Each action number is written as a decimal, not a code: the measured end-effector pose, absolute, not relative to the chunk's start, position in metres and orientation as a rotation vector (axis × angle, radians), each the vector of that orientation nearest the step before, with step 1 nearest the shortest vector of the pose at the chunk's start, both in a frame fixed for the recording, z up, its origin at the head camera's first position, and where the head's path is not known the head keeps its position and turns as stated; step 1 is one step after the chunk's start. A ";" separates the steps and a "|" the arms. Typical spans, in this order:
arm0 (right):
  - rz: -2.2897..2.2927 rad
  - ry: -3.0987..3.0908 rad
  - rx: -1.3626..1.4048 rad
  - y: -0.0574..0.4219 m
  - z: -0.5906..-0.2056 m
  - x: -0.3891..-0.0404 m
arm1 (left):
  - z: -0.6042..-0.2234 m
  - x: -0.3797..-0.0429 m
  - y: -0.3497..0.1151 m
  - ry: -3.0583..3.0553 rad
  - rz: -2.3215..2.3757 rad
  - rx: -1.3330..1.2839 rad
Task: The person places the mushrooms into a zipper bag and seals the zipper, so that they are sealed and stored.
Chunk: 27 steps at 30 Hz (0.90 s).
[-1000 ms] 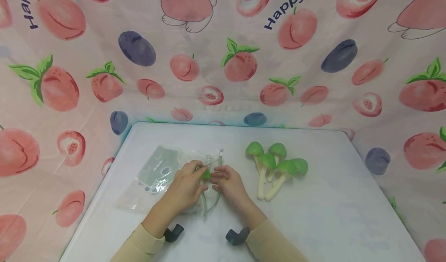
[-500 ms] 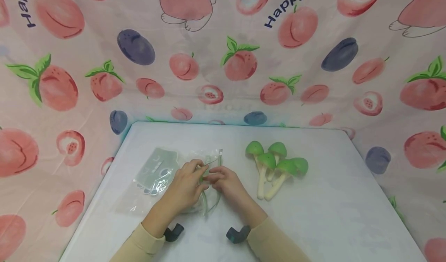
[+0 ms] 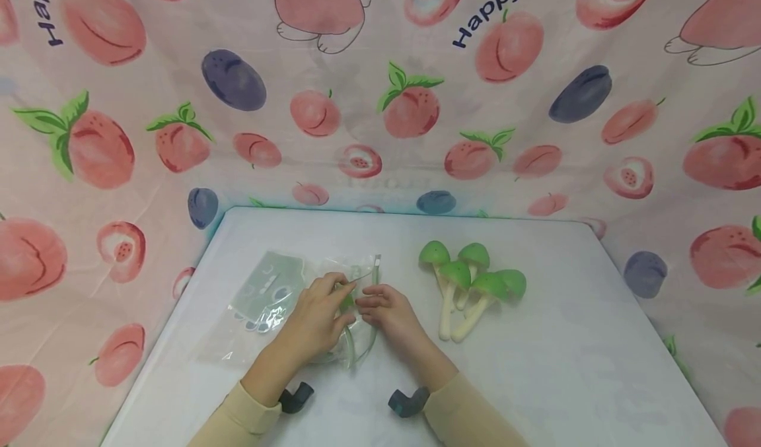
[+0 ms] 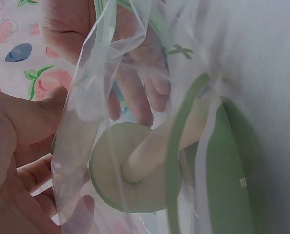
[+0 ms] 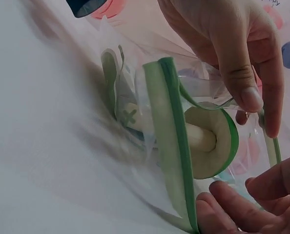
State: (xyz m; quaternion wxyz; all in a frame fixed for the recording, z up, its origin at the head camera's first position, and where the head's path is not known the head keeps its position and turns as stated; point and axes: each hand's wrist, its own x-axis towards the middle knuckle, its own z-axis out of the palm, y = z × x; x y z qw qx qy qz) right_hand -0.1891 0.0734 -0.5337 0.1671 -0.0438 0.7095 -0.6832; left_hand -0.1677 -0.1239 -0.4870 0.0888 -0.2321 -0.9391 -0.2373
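Observation:
My left hand [image 3: 318, 315] pinches the rim of a clear zip bag [image 5: 176, 131] with a green closure strip, keeping its mouth apart. Inside the bag lies a toy mushroom [image 5: 208, 141] with a green cap and a cream stem, its cap toward the mouth. In the left wrist view, the pale underside of the mushroom [image 4: 113, 165] shows through the plastic. My right hand [image 3: 389, 311] is at the mouth, its fingers loosely bent close to the cap and holding nothing. Its fingers [image 4: 135, 92] show through the plastic in the left wrist view.
Several more green-capped mushrooms [image 3: 454, 275] lie in a cluster right of the hands. The bag's printed grey-green panel [image 3: 270, 285] spreads left over the white table [image 3: 565, 368]. Dark wrist-mounted pieces [image 3: 409, 402] sit by both sleeves. A fruit-print curtain [image 3: 357, 117] stands behind.
My right hand reached left over the cap, then drew back slightly right. The cap sits a little farther left, into the bag. My left hand keeps its place.

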 end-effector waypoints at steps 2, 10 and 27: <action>-1.910 2.040 -0.150 0.073 -0.533 -0.190 | -0.487 -0.168 -0.124 -2.790 -0.715 -0.694; -1.748 2.073 -0.242 0.074 -0.529 -0.191 | -0.487 -0.168 -0.127 -2.788 -0.693 -0.688; -1.721 2.002 -0.297 0.070 -0.524 -0.192 | -0.491 -0.170 -0.135 -2.770 -0.675 -0.676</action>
